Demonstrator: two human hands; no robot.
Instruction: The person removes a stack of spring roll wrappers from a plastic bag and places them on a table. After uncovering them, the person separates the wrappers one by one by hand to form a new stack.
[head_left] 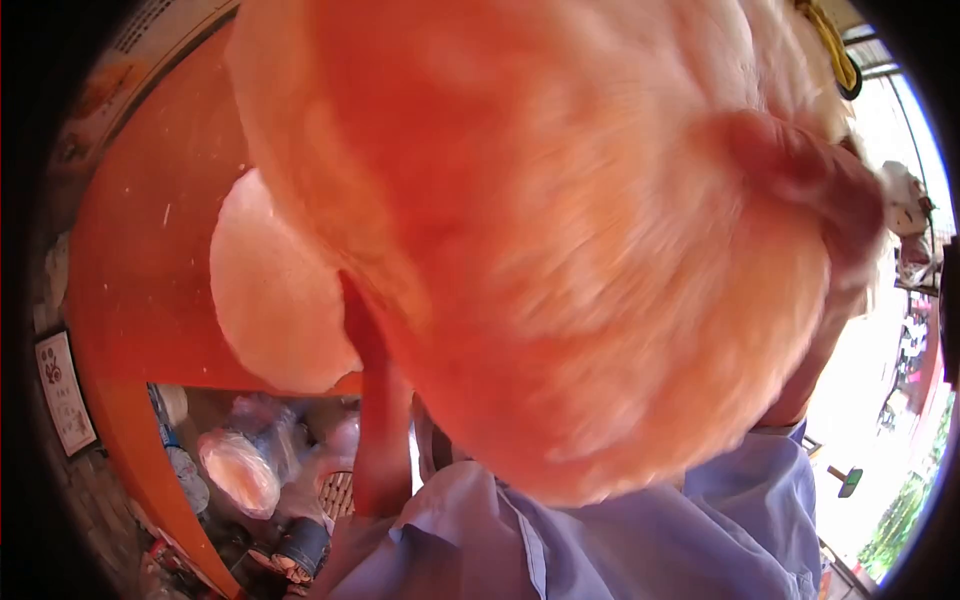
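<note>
A large, floppy sheet of dough (600,300), orange and pale and blurred by motion, fills the middle of the view close to the camera. At its right edge my right hand (810,180) grips it, fingers pressed against the surface. On the left my forearm rises behind the sheet, and my left hand is hidden by it. A smaller pale round piece of dough (280,290) lies on the orange table at the left, partly covered by the big sheet.
The orange table (150,250) stands at the left. Beneath it are plastic-wrapped items (240,475), a dark cylindrical object (300,545) and a woven basket (338,495). A framed sign (66,393) is at far left. A green-headed tool (850,482) is at right.
</note>
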